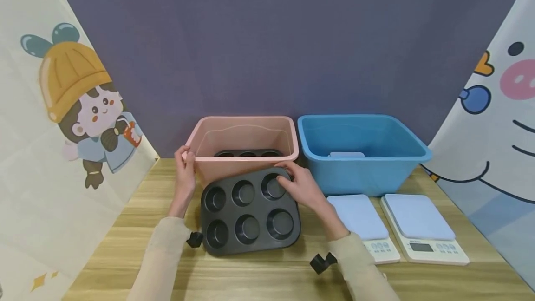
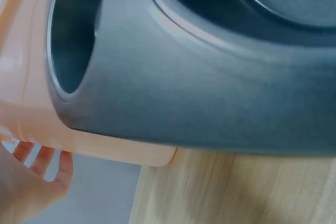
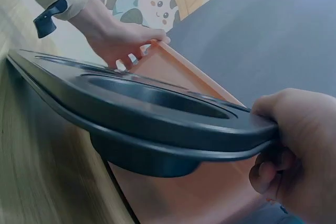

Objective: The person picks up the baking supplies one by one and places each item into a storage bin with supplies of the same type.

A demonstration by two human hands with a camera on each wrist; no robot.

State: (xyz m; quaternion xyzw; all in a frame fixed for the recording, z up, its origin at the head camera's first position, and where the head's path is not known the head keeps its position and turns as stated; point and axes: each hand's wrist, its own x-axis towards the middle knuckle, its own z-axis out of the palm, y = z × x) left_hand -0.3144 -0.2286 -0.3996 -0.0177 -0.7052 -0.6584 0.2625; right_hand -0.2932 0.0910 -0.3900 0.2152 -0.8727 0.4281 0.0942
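A dark grey muffin pan [image 1: 261,212] with two rows of cups is held tilted in front of the pink bin [image 1: 244,164]. My right hand [image 1: 303,187] pinches its far right corner, thumb on top and fingers underneath, as the right wrist view shows. The left hand [image 1: 184,175] grips the front left corner of the bin's rim, its thumb over the edge. Inside the bin lies another dark muffin pan [image 1: 248,153], mostly hidden by the front wall. Close in the left wrist view, the held pan [image 2: 173,103] covers much of the bin.
To the right of the pink bin stands a blue bin [image 1: 355,175] with a pale flat object [image 1: 347,154] inside. Two white kitchen scales, a left one [image 1: 357,217] partly behind my right forearm and a right one [image 1: 422,222], lie on the wooden table [image 1: 234,278].
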